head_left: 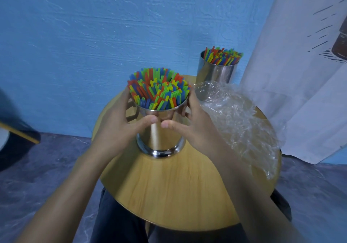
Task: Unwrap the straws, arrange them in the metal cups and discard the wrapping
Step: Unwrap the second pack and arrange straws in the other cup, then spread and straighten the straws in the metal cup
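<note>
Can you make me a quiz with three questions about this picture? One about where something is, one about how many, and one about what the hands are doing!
1. Where is the clear wrapping?
A. In a bin
B. On the table, right of the near cup
C. On a shelf

2. How many metal cups hold straws?
A. One
B. Two
C. Four

3. What are the hands doing?
A. Both grip the near cup
B. Only one touches it
C. Both are clapping

Answers:
1 B: the crumpled plastic lies on the tabletop beside the near cup.
2 B: the near cup and the far cup are both full of coloured straws.
3 A: the left hand and the right hand curl round its sides.
</note>
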Demonstrator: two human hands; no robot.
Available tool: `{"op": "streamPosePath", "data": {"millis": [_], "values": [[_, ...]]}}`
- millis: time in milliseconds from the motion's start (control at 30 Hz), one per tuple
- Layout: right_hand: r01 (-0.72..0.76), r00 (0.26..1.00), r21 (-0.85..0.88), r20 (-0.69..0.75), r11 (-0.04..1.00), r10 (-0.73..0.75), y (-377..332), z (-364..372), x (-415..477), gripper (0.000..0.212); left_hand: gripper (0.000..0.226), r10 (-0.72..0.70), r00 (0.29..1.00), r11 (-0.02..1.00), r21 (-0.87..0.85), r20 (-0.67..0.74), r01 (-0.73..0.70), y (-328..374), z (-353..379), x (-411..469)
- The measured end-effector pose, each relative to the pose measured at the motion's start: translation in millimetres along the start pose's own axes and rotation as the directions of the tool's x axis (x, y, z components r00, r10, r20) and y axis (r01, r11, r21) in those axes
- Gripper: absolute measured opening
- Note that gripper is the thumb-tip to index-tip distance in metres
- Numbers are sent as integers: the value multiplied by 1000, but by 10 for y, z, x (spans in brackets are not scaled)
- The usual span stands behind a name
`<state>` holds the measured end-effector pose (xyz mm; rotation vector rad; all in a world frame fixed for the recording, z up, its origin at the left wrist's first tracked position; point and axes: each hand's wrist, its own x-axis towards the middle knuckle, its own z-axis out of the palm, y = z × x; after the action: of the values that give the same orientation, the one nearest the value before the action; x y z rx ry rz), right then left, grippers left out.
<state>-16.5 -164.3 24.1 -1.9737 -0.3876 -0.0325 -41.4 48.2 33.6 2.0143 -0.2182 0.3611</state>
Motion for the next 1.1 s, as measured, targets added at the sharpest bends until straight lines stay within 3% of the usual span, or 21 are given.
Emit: {"op": "streamPosePath", "data": {"millis": [167, 333, 433, 567, 767, 1000, 1100], "values": [[-16, 999, -240, -47, 971, 5, 166, 151, 320, 101, 43, -51, 996, 990, 128, -69, 60, -327, 114, 174], [-33, 992, -514, -119, 857, -33, 246, 250, 575, 95, 59, -112, 965, 952, 254, -236, 173, -652, 341, 282], [-47, 997, -676, -80, 735, -10, 280, 251, 664, 74, 31, -26, 954, 901, 406, -300, 152, -725, 421, 374], [7, 1000, -725, 18, 689, 10, 271, 165, 583, 32, 12, 12, 982, 846, 525, -189, 91, -743, 553, 443], [60, 989, -759, -40, 648, -139, 261, -237, 263, 37, 16, 61, 998, 809, 585, 19, -61, -684, 809, 355], [-35, 998, -772, 5, 634, 61, 735, -504, 138, 45, 31, 84, 974, 771, 605, 209, -197, -489, 1159, 431], [-40, 999, -747, -19, 664, 38, 797, -612, 116, 45, 35, 71, 961, 727, 646, 267, -233, -405, 1269, 535]]}}
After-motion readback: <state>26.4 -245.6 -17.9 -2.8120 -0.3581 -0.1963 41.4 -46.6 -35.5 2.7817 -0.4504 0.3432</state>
